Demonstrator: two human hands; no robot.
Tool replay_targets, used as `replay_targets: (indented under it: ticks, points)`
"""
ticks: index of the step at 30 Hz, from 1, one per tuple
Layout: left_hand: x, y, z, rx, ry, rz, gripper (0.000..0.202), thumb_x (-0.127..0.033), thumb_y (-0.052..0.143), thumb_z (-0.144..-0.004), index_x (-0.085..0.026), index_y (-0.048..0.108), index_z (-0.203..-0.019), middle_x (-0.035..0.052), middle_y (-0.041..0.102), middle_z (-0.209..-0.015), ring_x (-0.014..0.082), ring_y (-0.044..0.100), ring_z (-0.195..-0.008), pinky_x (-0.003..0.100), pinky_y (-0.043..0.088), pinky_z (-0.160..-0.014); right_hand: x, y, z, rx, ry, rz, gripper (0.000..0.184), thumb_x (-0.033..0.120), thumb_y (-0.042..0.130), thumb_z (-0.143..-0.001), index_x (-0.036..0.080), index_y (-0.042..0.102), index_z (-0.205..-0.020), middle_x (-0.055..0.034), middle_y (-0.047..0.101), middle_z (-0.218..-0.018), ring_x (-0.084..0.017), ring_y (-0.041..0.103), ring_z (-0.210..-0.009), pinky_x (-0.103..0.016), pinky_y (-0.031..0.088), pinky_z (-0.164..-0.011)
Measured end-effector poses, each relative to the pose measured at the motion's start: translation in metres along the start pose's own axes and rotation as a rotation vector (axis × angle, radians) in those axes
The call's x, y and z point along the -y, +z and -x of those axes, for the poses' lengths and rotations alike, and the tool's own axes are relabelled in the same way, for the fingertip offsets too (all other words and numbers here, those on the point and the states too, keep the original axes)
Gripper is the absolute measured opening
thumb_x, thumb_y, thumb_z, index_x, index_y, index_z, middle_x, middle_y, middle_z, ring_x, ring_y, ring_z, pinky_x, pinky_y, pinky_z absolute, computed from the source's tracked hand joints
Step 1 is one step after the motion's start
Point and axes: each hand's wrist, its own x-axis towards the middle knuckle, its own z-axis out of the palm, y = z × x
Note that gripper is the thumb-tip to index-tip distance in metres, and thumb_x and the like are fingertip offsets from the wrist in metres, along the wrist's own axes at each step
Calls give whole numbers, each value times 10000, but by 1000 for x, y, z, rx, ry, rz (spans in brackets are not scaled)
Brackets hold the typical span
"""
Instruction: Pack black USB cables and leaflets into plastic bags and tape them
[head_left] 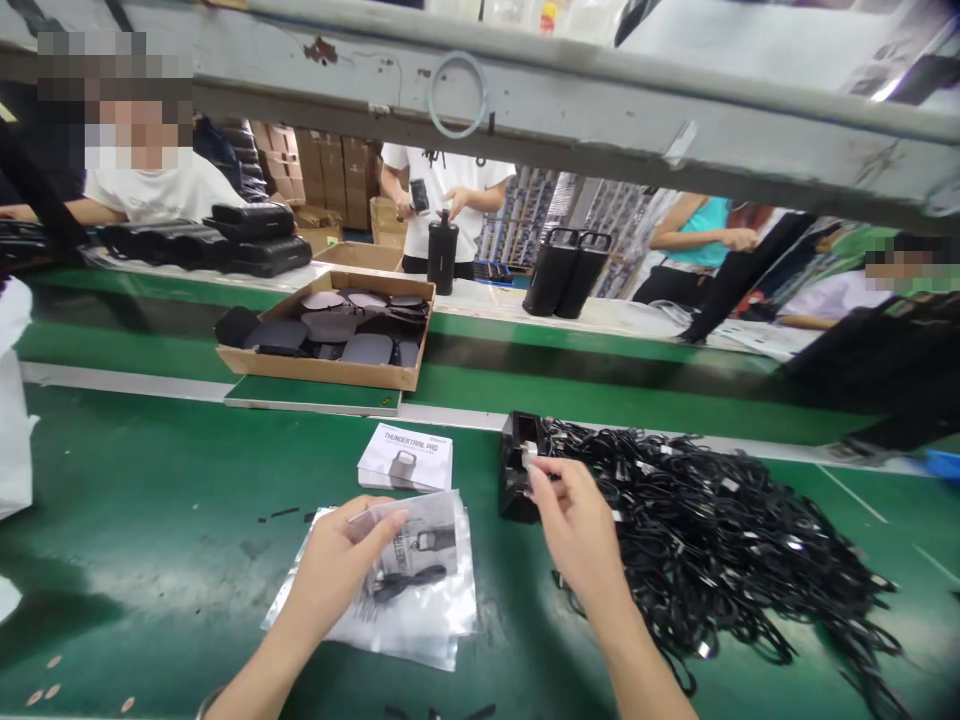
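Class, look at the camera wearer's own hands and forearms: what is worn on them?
The left hand and right hand show no gloves, and no sleeves cover the visible forearms. At the left wrist, a band is partly cut off by the picture's bottom edge; its type is unclear.

Bright, diffuse light, apparently overhead. Glare on clear plastic bags (424,638); pale sheen on green tabletop (172,475); soft shadow beside right hand (579,525). Wide-angle stretch and blur toward right edge. Two co-workers' heads (112,95) are pixelated.
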Motion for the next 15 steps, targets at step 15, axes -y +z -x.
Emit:
replay_targets:
  ticks: [15]
  points:
    - [13,19,4,-49,-104,431,458,-409,675,-658,-104,605,-991,84,667,-910,243,601,-916,311,482,-788,-29,17,24,-29,359,-419,305,437,578,-722,141,630,-670,-118,408,-1235,-206,453,-1107,-297,397,-901]
